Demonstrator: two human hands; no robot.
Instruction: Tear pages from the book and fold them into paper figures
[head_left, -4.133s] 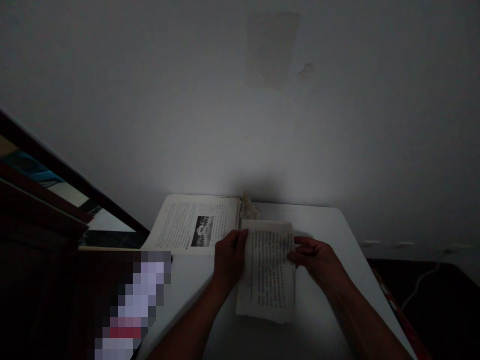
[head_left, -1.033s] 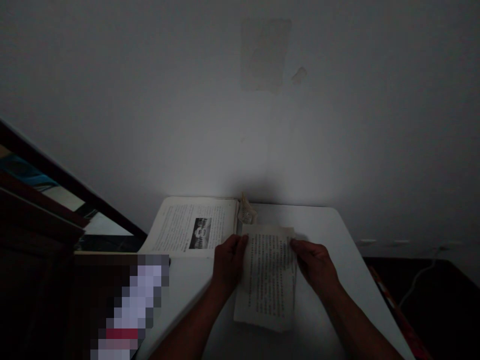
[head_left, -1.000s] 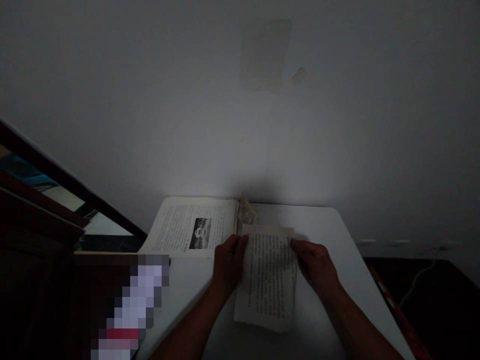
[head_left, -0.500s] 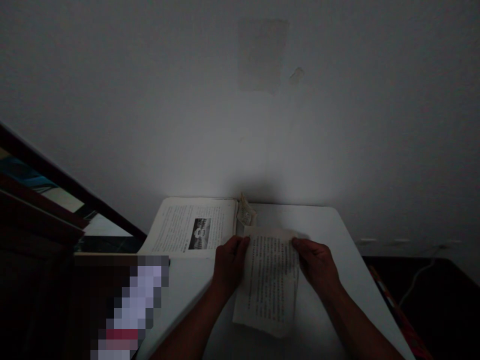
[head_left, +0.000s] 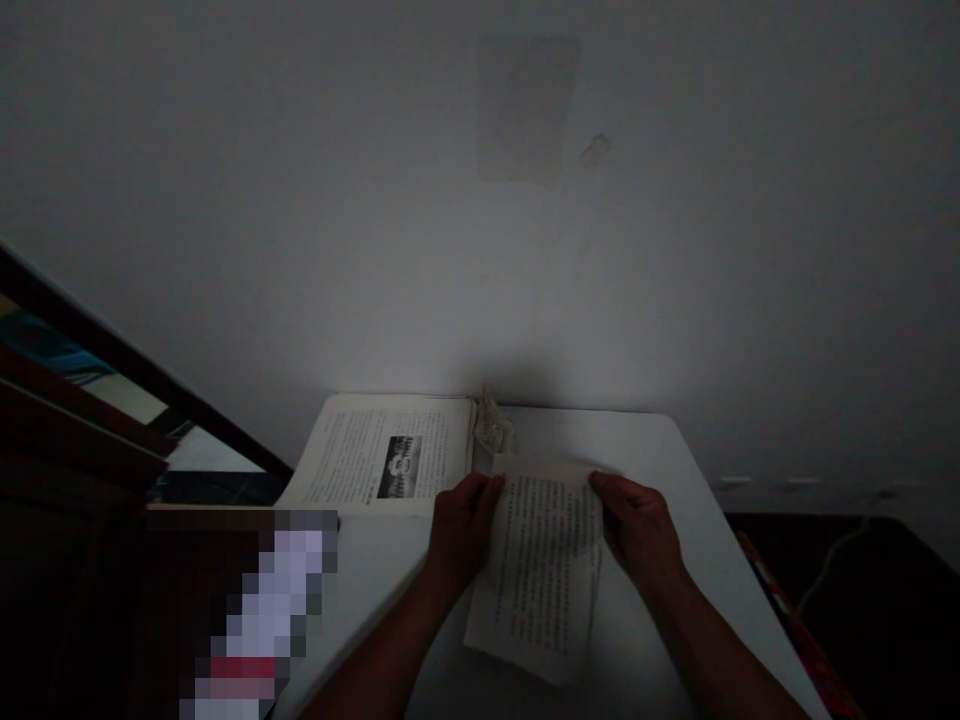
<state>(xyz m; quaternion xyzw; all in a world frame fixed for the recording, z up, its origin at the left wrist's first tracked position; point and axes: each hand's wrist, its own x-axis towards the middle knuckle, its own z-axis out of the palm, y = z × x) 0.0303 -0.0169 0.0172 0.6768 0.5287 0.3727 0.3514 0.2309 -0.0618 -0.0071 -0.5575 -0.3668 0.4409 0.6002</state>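
Observation:
A printed sheet of paper (head_left: pixel 544 570) with a rough lower edge is held up in front of me over the white table. My left hand (head_left: pixel 466 525) pinches its upper left edge between thumb and fingers. At the upper right corner, my right hand (head_left: pixel 637 520) grips it the same way. Just beyond the sheet stands a small folded paper piece (head_left: pixel 492 422) with print on it. To the left of that lies a stack of printed pages or a book (head_left: pixel 352 450), its top page bearing a dark picture.
The white table (head_left: pixel 637 440) meets a grey wall (head_left: pixel 337 220) at its far edge. A blurred-out patch (head_left: pixel 277 590) covers something at the lower left. On the right, a pale cable (head_left: pixel 832 560) hangs beside a dark surface.
Both hands have shifted slightly to the right with the sheet, whose bottom edge has dropped a little. The book and folded paper stay in place.

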